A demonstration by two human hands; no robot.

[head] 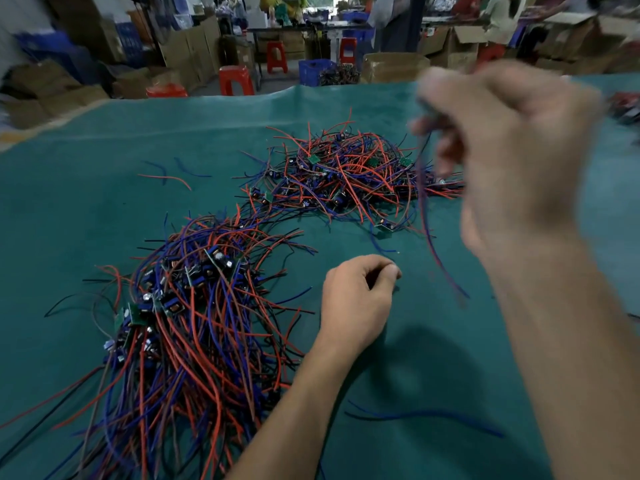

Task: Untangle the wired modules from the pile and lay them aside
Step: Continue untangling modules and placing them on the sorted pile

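No readable writing or labels anywhere; the background is blurring too much. Containers: a blue crate (314, 71) is sitting past the far edge of the table with a dark tangle of wired parts (341, 74) spilling at its right side, whether inside it or beside it can't be told. An open cardboard box (393, 67) is standing just right of that, contents not visible. More cardboard boxes (188, 51) are stacking up far left, red stools (236, 79) standing among them.

The green table cover (104, 209) is carrying two heaps. The tangled pile (341, 174) of red, blue and black wires with small green boards is lying far centre. The sorted bunch (183, 320) is lying near left, wires fanning toward the near edge, modules clustering at its far end. A few loose wires (169, 174) are lying far left, well apart from both.

The right hand (512, 157) is hanging raised and blurred above the pile's right side, fingers curling and pinching a module's wires (427, 216), which are dangling down toward the cover. The left hand (356, 303) is resting on the cover between the heaps, fingers curling loosely; can't tell whether it's holding anything.
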